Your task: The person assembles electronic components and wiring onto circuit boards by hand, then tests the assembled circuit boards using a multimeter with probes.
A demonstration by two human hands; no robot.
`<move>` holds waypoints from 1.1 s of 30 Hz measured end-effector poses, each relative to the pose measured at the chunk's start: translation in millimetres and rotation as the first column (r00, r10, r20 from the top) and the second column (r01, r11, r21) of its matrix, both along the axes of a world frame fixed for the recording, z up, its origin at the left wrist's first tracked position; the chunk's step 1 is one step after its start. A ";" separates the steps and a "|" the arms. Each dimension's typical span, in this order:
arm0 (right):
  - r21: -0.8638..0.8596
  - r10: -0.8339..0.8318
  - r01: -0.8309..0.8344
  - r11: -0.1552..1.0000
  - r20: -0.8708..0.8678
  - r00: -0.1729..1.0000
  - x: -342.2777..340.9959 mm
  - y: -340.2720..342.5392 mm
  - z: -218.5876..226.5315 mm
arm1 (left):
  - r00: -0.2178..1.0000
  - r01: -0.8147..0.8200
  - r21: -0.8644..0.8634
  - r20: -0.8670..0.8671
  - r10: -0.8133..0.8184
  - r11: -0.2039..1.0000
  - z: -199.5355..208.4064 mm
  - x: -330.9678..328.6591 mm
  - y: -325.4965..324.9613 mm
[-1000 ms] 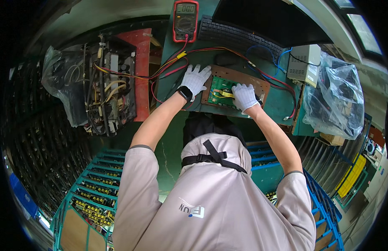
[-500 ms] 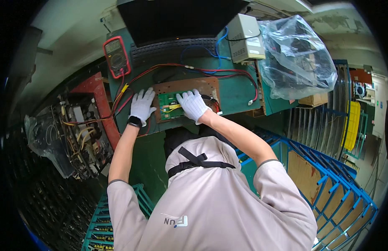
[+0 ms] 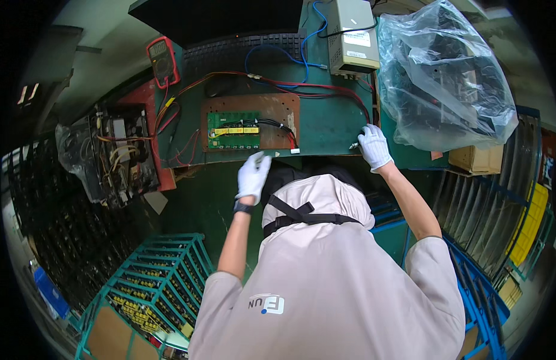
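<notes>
A green circuit board [image 3: 233, 139] with yellow-wrapped parts lies on a brown perforated plate [image 3: 284, 108]. Its black and red wires lead to a white plug [image 3: 295, 150] by the table's front edge. My gloved right hand [image 3: 374, 147] is closed round the end of a red and black cable [image 3: 350, 95], with the small connector [image 3: 353, 146] poking out beside the fingers. Just off the front edge, below the board, my gloved left hand [image 3: 253, 174] hovers with loosely bent fingers, apart and with nothing visible in them.
A red multimeter [image 3: 163, 62] stands at the back left, near a black keyboard [image 3: 242, 48] and monitor. To the right are a grey power unit [image 3: 353, 45] and a plastic-covered object [image 3: 446, 78]. A green rack of boards [image 3: 158, 270] stands at lower left.
Both hands have left the circuit board. The right went rightward and took hold of the cable end; the left drew back off the table edge. The view has shifted too.
</notes>
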State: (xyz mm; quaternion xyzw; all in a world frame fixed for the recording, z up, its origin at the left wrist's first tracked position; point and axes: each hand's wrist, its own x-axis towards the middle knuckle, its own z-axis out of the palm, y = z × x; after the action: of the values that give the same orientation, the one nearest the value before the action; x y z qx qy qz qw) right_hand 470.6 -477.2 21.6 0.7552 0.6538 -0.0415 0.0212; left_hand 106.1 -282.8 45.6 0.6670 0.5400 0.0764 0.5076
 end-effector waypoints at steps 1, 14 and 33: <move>0.110 0.029 -0.028 0.994 -0.014 0.999 1.9 0.5 -1.0 | 0.996 0.027 0.009 -0.086 -0.026 1.000 -3.1 20.7 -9.7; -0.211 -0.164 0.023 0.977 -0.680 0.715 -32.6 29.6 41.0 | 0.800 0.098 0.207 -0.598 0.047 0.973 -65.4 126.4 -47.8; -0.285 -0.337 0.273 0.919 -0.927 0.167 -134.5 60.1 53.6 | 0.239 0.268 -0.911 0.377 0.895 0.313 -30.9 106.1 -55.9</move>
State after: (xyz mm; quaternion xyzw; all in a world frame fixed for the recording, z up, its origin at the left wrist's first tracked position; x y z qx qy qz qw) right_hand 336.2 -417.1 75.1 0.6813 0.3602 -0.5163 -0.3737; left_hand 212.3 -338.7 14.7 -0.0587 0.2527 0.2693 0.9275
